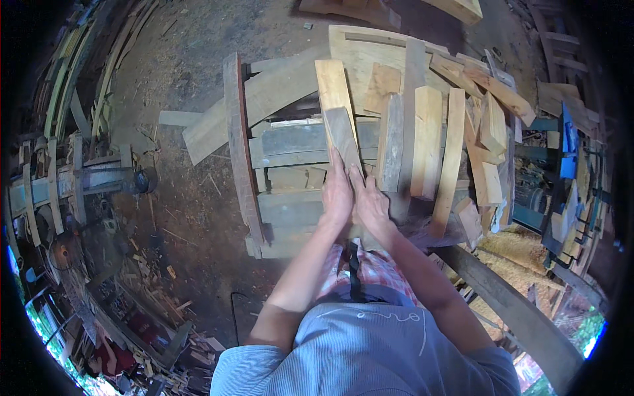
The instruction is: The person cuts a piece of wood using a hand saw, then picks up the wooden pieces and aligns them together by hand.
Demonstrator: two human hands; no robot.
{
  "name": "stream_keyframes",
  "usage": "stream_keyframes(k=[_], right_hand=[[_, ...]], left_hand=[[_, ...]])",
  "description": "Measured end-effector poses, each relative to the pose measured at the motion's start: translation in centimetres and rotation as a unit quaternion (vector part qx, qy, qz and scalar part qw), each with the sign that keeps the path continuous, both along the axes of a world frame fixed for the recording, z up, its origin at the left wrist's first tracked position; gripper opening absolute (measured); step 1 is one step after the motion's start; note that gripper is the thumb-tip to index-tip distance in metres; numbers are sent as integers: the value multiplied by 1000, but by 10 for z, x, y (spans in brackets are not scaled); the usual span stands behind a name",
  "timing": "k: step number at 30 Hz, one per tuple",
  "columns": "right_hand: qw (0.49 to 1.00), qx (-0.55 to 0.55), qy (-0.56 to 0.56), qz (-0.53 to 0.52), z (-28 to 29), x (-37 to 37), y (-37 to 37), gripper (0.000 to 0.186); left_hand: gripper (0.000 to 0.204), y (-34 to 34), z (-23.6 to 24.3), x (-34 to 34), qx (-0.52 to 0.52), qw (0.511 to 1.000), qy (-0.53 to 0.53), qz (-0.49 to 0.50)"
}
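Nearest: person's blue-grey shirt (370, 350) and checked cloth (370, 267) at bottom, both forearms reaching up from lower edge. Left hand (337, 193) and right hand (371, 203) side by side, fingers stretched flat and pressed on a narrow grey plank (342, 135); neither hand curls round it, palms down, thumbs near touching. Plank runs away from the person, tilted slightly left, lying on the desk (290, 211), a rough stack of grey boards. Its far end overlaps a paler yellowish board (333, 86) pointing the same way. Just right of the hands: upright grey slat (391, 142), then light board (427, 138) and long thin strip (452, 158), all side by side. Reddish curved beam (238, 145) along desk's left edge. Further right a heap of short offcuts (489, 152), sawdust pile (512, 247) below. Far left on dirt floor (191, 218), scrap wood and a machine with round disc (63, 247)
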State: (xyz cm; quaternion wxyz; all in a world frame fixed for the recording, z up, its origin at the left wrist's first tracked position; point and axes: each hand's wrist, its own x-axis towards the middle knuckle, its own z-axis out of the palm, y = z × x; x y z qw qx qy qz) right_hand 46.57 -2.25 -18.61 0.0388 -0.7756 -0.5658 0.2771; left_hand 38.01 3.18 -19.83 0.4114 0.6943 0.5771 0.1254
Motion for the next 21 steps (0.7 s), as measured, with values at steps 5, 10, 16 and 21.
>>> stream_keyframes(k=[5,10,16,21], right_hand=[[995,96,-15,-6,8,-12,-29,76],[992,116,-44,4,1,9,70,67],[999,32,-14,26,-18,3,-12,81],[996,71,-39,34,-9,13,67,82]], left_hand=[[67,-20,-4,-5,-34,999,17,-16],[57,78,7,15,9,1000,-16,6],[66,-3,-13,-3,12,999,-6,-42],[62,71,7,8,51,998,6,-36]])
